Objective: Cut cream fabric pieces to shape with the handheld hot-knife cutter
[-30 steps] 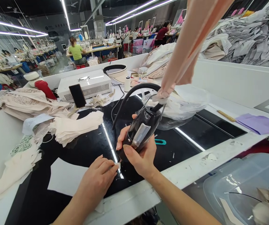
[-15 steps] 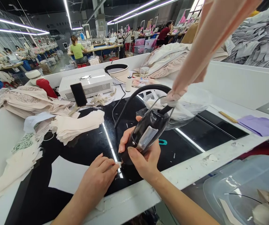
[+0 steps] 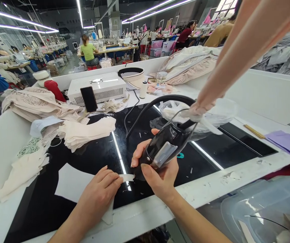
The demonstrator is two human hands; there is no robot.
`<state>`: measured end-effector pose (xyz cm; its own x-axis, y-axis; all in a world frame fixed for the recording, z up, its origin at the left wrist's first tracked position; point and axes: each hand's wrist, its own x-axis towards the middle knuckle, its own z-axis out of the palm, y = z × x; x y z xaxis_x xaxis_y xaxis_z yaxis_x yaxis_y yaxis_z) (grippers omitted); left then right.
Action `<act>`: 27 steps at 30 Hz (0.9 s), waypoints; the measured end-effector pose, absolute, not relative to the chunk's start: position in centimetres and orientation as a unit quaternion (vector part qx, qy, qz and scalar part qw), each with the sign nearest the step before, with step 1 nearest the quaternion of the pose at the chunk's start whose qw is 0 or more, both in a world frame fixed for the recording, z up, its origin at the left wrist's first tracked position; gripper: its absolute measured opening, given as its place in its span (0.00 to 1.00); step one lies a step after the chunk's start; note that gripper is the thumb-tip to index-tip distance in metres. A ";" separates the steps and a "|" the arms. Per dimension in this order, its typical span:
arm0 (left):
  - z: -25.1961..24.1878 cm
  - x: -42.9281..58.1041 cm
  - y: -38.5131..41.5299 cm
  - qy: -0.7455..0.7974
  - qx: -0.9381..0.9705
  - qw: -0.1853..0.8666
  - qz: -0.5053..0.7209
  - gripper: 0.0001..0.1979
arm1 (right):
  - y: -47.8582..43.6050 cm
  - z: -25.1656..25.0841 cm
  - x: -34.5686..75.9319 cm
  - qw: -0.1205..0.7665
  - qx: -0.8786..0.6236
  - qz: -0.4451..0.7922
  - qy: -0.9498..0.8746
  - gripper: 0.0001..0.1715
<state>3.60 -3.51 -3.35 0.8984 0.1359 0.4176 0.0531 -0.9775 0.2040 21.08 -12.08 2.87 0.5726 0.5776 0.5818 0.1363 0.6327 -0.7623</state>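
Step in hand, as judged: working the end of the strip (image 3: 128,177) with the tool (image 3: 163,152). Right hand (image 3: 160,177): wrapped around the tool, just below centre of the frame. Left hand (image 3: 100,191): fingers together at the strip, lower centre; whether they pinch or only press cannot be told. Tool-tip contact is likewise unclear. The next move should call for a flat strip and a steady tool angle
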 end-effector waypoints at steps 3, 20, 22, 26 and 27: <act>-3.5 2.7 -3.6 0.056 0.973 0.102 0.201 0.12 | -12.3 2.9 21.0 0.790 -0.399 0.141 -0.444 0.23; -3.5 2.8 -4.8 0.077 0.961 0.135 0.228 0.13 | -11.7 2.8 21.3 0.804 -0.397 0.149 -0.417 0.28; -3.6 2.9 -4.8 0.077 0.960 0.136 0.231 0.12 | -11.2 2.9 21.1 0.803 -0.398 0.146 -0.420 0.27; -3.8 3.1 -5.0 0.083 0.960 0.140 0.228 0.11 | -10.5 2.7 20.7 0.797 -0.391 0.161 -0.431 0.25; -3.8 3.2 -5.0 0.086 0.960 0.140 0.228 0.11 | -10.5 2.6 20.7 0.798 -0.388 0.166 -0.431 0.25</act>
<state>3.15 -5.02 -3.84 0.8814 0.2280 0.4137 0.1004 -0.9463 0.3074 20.68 -10.49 2.62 0.5731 0.5986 0.5597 0.0702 0.6445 -0.7613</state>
